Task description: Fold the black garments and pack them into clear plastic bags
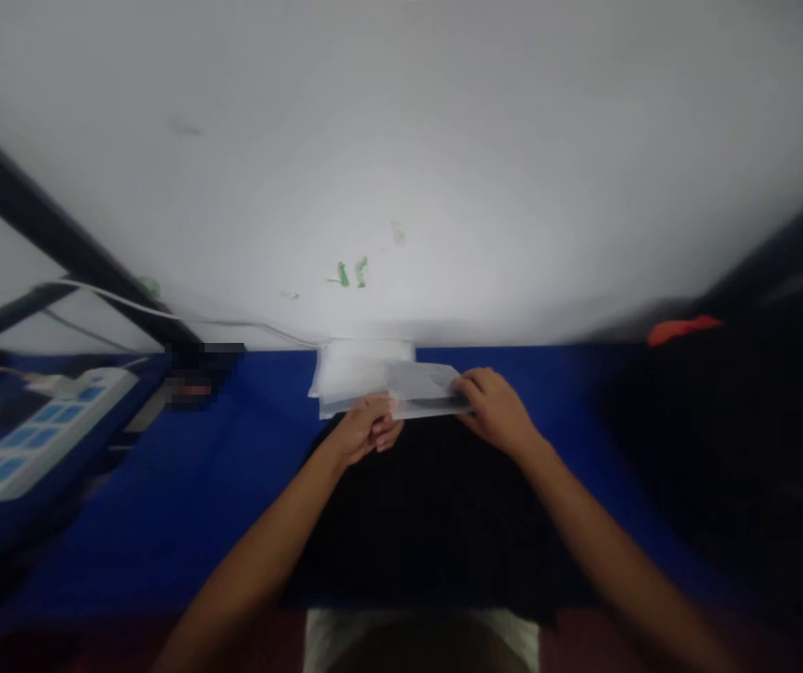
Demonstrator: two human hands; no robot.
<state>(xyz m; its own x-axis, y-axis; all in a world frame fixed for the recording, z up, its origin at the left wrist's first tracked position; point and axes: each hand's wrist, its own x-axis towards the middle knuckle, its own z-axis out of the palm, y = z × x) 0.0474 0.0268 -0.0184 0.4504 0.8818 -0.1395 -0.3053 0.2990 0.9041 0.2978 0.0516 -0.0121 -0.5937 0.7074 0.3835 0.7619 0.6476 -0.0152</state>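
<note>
While its two ends are gripped by the left hand [365, 430] and right hand [495, 407], a thin, translucent, oblong bag [425, 381] is held beside black cloth [436, 523], overlapping a flat white stack [355, 369].

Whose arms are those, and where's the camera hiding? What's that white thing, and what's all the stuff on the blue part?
There's no robot here: these are a person's own bare arms. The camera sits on their head, looking forward and down, so you see about what they see.

The left hand and right hand hold a thin, whitish sheet or sleeve between them, one at each end. It's too blurry to tell exactly what it is.

Just behind the left hand, flat white things lie on the blue surface. Over on the left is a white power strip with blue sockets.
</note>
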